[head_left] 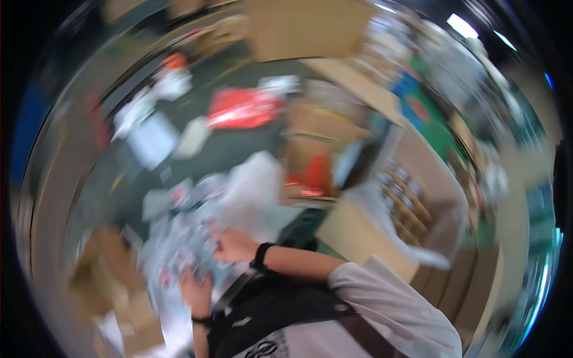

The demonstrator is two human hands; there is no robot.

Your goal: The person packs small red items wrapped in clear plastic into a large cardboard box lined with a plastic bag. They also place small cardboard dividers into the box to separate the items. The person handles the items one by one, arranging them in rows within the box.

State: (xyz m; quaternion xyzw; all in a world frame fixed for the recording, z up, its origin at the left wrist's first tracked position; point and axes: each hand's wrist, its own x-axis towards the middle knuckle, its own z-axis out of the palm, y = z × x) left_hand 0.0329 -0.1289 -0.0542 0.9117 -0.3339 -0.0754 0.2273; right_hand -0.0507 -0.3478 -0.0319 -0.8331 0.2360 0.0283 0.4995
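A heap of clear plastic packets point(170, 238) with small red marks lies in front of me, blurred by motion. My left hand point(196, 293) is at the near edge of the heap, its fingertips against the packets. Farther up and to the right, my right hand point(234, 246) reaches over the same heap, with its fingers bent. Smearing hides whether either hand grips a packet. Beyond my right hand rises a crumpled white translucent plastic sheet point(253, 185). A black band circles each wrist.
An open brown carton point(110, 262) stands left of the heap. To the right, a lined box point(439, 185) holds rows of small items. Ahead are a carton with red contents point(313, 176), a red plastic package point(245, 108) and a pale flat piece point(153, 140).
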